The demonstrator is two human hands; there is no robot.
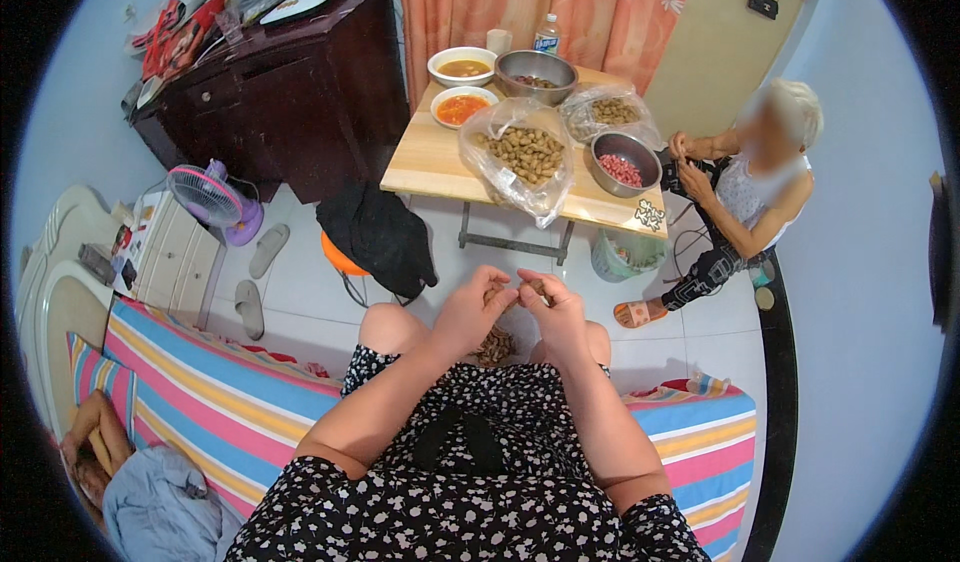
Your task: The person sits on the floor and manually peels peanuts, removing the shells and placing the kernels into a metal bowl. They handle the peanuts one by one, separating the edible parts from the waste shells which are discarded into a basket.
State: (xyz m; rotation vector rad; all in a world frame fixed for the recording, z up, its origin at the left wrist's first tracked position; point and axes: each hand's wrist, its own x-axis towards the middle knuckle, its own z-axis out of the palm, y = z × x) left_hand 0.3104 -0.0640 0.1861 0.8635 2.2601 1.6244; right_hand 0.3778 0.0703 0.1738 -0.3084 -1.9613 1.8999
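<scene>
My left hand point(474, 308) and my right hand point(555, 314) meet above my lap, fingertips almost touching. Both are closed in a pinch on small brown peanuts in the shell, partly hidden by the fingers. Below them, between my knees, brown peanut shells point(494, 346) lie in a container whose shape is mostly hidden. On the table ahead, a clear plastic bag point(512, 190) is full of unshelled peanuts point(527, 154). To its right, a steel bowl point(644, 178) contains pink peanut kernels point(619, 170).
The wooden table point(420, 162) also bears two soup bowls, another steel bowl point(540, 65), a second peanut bag point(640, 127) and a bottle point(546, 34). A person point(760, 172) sits at the right beside a bin point(620, 259). A stool with black cloth point(375, 237) stands left.
</scene>
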